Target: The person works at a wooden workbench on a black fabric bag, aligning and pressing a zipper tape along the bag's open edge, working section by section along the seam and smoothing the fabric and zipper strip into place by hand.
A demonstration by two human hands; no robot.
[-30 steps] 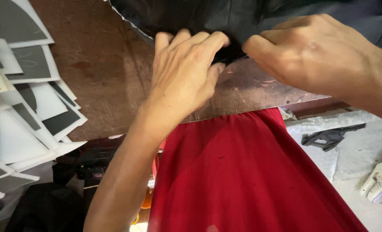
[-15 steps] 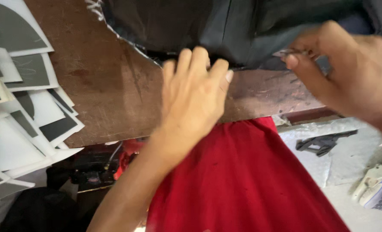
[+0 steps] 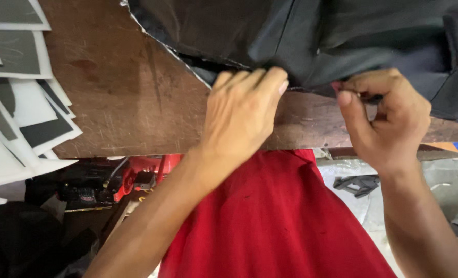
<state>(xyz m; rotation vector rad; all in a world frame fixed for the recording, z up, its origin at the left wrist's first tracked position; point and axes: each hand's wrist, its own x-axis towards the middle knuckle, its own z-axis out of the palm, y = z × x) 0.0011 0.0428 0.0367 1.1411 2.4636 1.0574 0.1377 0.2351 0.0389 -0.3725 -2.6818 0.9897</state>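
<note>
At the far left, grey-and-white cut panels [image 3: 18, 113] lie fanned over the edge of the scratched brown wooden table [image 3: 121, 98]. The left hand [image 3: 242, 110] lies flat, fingers together, pressing down the near edge of the black fabric [image 3: 291, 36] spread across the table's far side. The right hand [image 3: 388, 116] is curled, thumb and forefinger pinching that same edge, so the step looks like gripping and straightening it, which calls for a steady hold; below are a red garment [image 3: 275, 221] and a cluttered floor.
</note>
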